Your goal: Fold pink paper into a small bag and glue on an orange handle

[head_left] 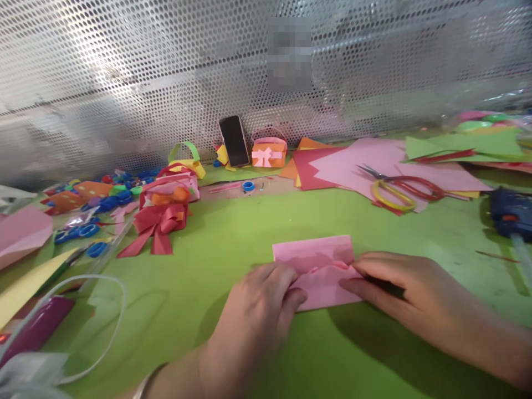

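A folded piece of pink paper lies on the green table in front of me, its upper flap standing behind a wavy, scalloped edge. My left hand pinches its left side between thumb and fingers. At the right side, my right hand grips the paper's edge, thumb in front and fingers behind. Both hands are closed on the same sheet. The fingertips of my left hand partly hide the paper's left end.
Red-and-yellow-handled scissors rest on pink sheets at the back right. A blue glue gun is at far right. A phone leans beside a small orange paper bag. Red paper bows and a white cable are left.
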`<state>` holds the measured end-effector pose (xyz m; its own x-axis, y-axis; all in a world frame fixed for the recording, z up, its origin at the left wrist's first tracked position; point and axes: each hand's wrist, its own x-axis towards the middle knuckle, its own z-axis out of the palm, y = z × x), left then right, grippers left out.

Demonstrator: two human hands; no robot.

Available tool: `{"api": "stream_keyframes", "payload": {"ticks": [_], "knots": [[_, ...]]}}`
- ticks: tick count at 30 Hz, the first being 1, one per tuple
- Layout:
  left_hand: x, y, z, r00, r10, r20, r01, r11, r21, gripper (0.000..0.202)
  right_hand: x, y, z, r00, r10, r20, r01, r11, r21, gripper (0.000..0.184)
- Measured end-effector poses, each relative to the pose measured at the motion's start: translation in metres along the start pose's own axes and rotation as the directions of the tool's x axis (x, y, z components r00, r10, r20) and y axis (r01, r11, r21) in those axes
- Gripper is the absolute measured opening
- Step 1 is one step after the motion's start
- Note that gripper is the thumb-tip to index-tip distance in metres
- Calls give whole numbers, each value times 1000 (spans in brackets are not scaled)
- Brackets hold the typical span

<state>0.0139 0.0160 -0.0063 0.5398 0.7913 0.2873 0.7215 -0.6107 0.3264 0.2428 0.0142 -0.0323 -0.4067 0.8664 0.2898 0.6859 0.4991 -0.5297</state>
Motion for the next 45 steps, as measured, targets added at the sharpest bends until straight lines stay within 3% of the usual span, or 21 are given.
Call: {"api": "stream_keyframes", "payload": {"ticks": [5,14,17,23,30,32,35,37,39,41,43,45], "knots": [[2,0,2,999,-45,1,45,999,16,12,-3,-2,0,998,-22,-65,18,998,-61,37],[7,1,5,969,-213,126,200,974,106,16,1,-1,4,988,-96,-124,73,981,-180,44],[7,3,6,970,-208,124,198,977,84,16,-1,2,6,984,-107,-144,75,973,-218,39],[3,3,10,991,-131,1,131,991,37,20,-1,6,12,976,-130,-175,77,956,-282,31],[-1,5,7,997,-26,68,4,949,314,17,-3,10,12,959,-274,-77,224,895,-385,30],[0,7,5,999,25,43,-39,931,363,17,-1,8,10,956,-286,-70,234,882,-409,34],[4,9,2,985,171,25,-172,945,278,20,1,1,9,969,-199,-149,139,929,-342,41],[5,7,3,961,271,49,-276,942,192,26,0,-4,11,965,-199,-171,152,955,-255,39],[3,5,5,945,320,74,-328,927,184,31,-3,-7,13,953,-278,-124,248,945,-211,34],[-2,4,6,935,352,30,-347,900,265,36,-6,-7,15,940,-336,-65,316,924,-214,29],[-10,4,6,920,392,11,-367,849,380,36,-10,-4,14,940,-342,14,334,908,-253,24],[-16,4,3,921,385,69,-373,812,448,32,-16,0,11,942,-319,103,335,890,-308,21]]}}
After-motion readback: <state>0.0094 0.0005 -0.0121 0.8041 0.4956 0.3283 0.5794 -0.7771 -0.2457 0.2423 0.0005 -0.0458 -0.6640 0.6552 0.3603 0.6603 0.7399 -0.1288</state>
